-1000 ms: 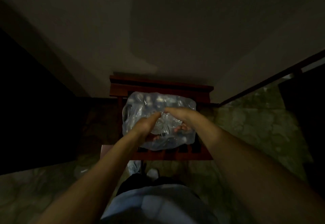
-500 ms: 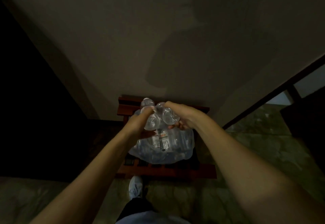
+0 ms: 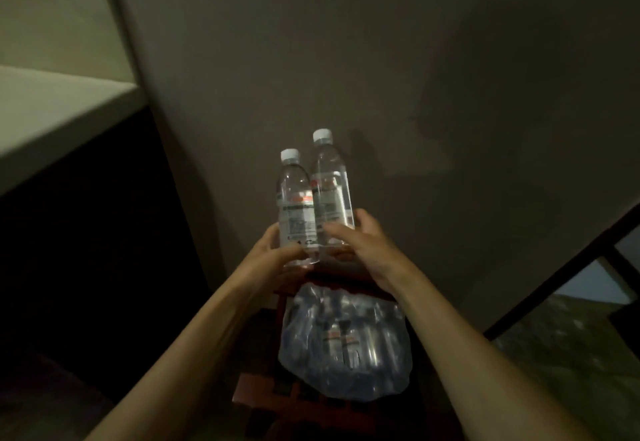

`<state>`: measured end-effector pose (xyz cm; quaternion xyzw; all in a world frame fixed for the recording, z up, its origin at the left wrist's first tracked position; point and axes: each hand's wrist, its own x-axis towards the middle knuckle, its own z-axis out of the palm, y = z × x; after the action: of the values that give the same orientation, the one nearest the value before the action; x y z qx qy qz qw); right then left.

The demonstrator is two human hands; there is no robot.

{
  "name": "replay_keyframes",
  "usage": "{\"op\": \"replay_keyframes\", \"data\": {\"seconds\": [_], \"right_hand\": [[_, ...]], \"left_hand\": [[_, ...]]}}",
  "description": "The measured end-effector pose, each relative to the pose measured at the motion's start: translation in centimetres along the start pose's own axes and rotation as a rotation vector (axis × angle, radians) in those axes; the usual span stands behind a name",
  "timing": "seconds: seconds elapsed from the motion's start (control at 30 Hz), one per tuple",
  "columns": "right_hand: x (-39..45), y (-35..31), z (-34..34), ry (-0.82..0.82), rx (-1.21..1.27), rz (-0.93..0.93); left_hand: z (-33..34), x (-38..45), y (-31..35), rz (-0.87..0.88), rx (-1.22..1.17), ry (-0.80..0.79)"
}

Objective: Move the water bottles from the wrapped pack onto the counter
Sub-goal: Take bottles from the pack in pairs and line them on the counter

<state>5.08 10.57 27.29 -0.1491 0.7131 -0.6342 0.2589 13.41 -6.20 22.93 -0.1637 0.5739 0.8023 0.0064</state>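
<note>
Two clear plastic water bottles with white caps [image 3: 313,198], a moment ago still in the torn plastic-wrapped pack [image 3: 343,340] on the dark red wooden stand [image 3: 256,392], are now lifted upright, left hand [image 3: 273,257] and right hand [image 3: 363,239] clasping their bases, ready to carry to the pale bench [image 3: 52,108] far left.

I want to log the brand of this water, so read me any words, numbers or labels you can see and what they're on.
Left bottle label: printed lines and an orange band, too blurred to read.
Right bottle label: print too blurred to read.
Wrapped pack: a label with a reddish stripe shows through, unreadable.
No other text is visible.
</note>
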Motion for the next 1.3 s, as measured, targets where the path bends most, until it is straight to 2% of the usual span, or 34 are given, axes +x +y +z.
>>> {"op": "replay_keyframes", "data": {"seconds": [0.13, 0.27, 0.4, 0.5, 0.7, 0.87, 1.03, 1.2, 1.3], "right_hand": [[0.4, -3.7, 2.9, -0.036, -0.027, -0.138], [1.4, -6.7, 8.3, 0.026, -0.025, -0.266], [2.8, -8.7, 15.5, 0.098, -0.008, -0.343], [3.7, -9.7, 21.0, 0.067, 0.009, -0.345], [5.2, -10.9, 30.5, -0.060, 0.254, -0.321], [6.3, -11.6, 36.8, -0.066, 0.217, -0.335], [7.8, -13.3, 39.9, -0.089, 0.242, -0.408], [10.4, -15.2, 41.8, -0.189, 0.253, -0.417], [12.0, -16.1, 43.4, -0.205, 0.207, -0.502]], "left_hand": [[-1.5, -1.4, 4.5, 0.197, 0.067, -0.002], [-4.3, -3.3, 8.3, 0.364, 0.176, 0.072], [-9.6, -5.7, 11.6, 0.473, 0.212, 0.176], [-14.6, -7.4, 14.3, 0.525, 0.234, 0.222], [-23.8, -11.0, 18.2, 0.565, 0.263, 0.246], [-28.8, -13.0, 20.0, 0.562, 0.290, 0.265], [-32.2, -13.9, 22.4, 0.456, 0.141, 0.194], [-34.6, -13.7, 25.4, 0.446, 0.249, 0.212], [-36.1, -13.3, 26.9, 0.415, 0.266, 0.215]]}}
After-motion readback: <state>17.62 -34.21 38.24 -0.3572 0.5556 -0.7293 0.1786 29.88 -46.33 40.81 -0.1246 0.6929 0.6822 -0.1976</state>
